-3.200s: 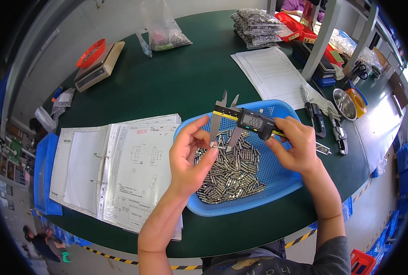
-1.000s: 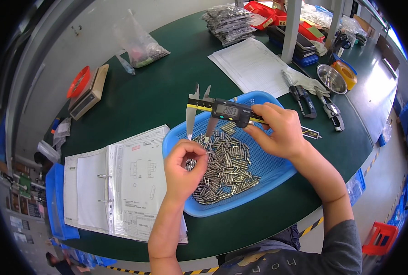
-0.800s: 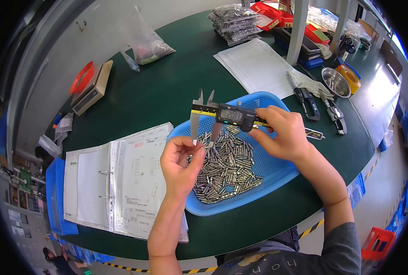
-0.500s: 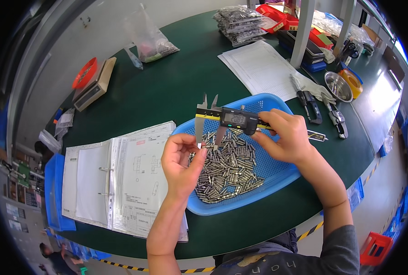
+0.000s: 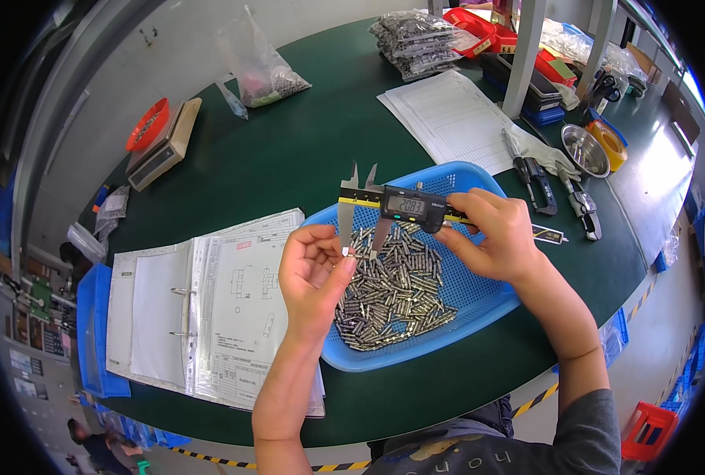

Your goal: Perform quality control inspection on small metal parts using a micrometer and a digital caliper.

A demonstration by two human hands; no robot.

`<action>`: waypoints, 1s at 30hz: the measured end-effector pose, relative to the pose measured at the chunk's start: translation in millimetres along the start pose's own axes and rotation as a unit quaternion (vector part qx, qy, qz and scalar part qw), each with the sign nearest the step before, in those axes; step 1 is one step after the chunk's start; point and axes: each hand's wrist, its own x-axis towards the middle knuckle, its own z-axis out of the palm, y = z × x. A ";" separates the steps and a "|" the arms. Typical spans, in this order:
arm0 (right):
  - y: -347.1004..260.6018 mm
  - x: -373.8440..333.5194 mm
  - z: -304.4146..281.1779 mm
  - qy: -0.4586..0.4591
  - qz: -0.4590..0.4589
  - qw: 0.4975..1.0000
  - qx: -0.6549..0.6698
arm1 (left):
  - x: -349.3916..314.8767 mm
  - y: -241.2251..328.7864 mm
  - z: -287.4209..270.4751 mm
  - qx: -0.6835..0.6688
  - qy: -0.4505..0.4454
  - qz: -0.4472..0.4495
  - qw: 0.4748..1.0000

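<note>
My right hand [image 5: 493, 236] grips a digital caliper [image 5: 404, 204] by its slide, with thumb and fingers closed on the dark body. The caliper is held level over a blue perforated basket [image 5: 483, 289], its long jaws pointing down. Between the jaw tips sits a small metal pin [image 5: 362, 256]. My left hand [image 5: 309, 273] is closed in a pinch at the pin's left end, beside the fixed jaw; its fingertips partly hide that end. Many similar silvery metal pins [image 5: 392, 297] lie heaped in the basket.
An open ring binder [image 5: 159, 317] with drawings lies left of the basket. Beyond are paper sheets [image 5: 447, 119], bagged parts [image 5: 416, 43] and a scale [image 5: 162, 150] bearing a red dish [image 5: 147, 125]. Micrometers [image 5: 534, 186] and a metal bowl [image 5: 584, 150] stand at right.
My left thumb and fingers have shifted slightly, with the thumb a little lower by the jaw. The caliper and my right hand stay almost still.
</note>
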 end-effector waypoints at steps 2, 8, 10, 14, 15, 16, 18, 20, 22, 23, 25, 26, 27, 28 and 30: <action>0.1 0.5 0.9 0.006 -0.004 1.000 -0.001 | 0.1 -0.3 -1.0 -0.001 -0.004 0.003 1.000; -0.7 -0.2 -0.4 0.014 0.004 1.000 0.000 | 0.8 -0.5 -1.0 -0.011 -0.011 0.000 1.000; -0.5 -0.7 -1.9 0.022 0.003 1.000 -0.001 | 0.2 -1.5 -1.6 0.009 -0.018 0.002 1.000; -0.3 -1.1 -3.1 0.017 0.006 1.000 -0.005 | -0.1 -0.5 2.2 -0.024 -0.044 -0.011 0.999; 0.3 -1.5 -3.1 0.020 0.005 1.000 -0.003 | -1.2 -0.7 1.8 -0.021 -0.053 -0.055 0.997; 0.3 -1.3 -3.0 0.020 0.003 1.000 -0.003 | -1.8 -0.4 0.9 -0.016 -0.060 -0.098 0.993; -0.4 0.0 -1.3 0.006 0.012 1.000 -0.003 | -1.6 0.3 0.3 -0.020 -0.062 -0.099 0.993; -2.2 0.8 1.6 0.010 0.011 1.000 0.000 | -4.7 2.1 -2.5 -0.018 -0.045 -0.093 0.994; -1.6 0.6 2.4 0.017 0.020 1.000 0.011 | -3.1 -2.0 -0.9 -0.058 -0.046 -0.103 0.992; -4.0 1.6 -1.9 0.001 0.024 1.000 0.002 | -3.3 -1.6 0.3 -0.051 -0.025 -0.098 0.994; -2.9 -0.1 -2.2 0.006 0.029 1.000 0.002 | -2.4 -3.9 3.0 -0.048 -0.057 -0.103 0.992; -3.3 0.4 -1.1 0.003 0.028 1.000 0.003 | -1.9 -5.8 1.5 -0.042 -0.039 -0.099 0.993; -3.9 0.9 0.5 -0.001 0.026 1.000 0.003 | -1.9 -7.5 -0.3 -0.051 -0.047 -0.098 0.993; -3.7 0.6 -0.1 -0.001 0.020 1.000 0.003 | -1.4 -8.6 -0.2 -0.063 -0.061 -0.099 0.991; -6.5 1.2 1.8 0.004 0.026 1.000 0.009 | -1.1 -7.0 -0.9 -0.056 -0.056 -0.093 0.992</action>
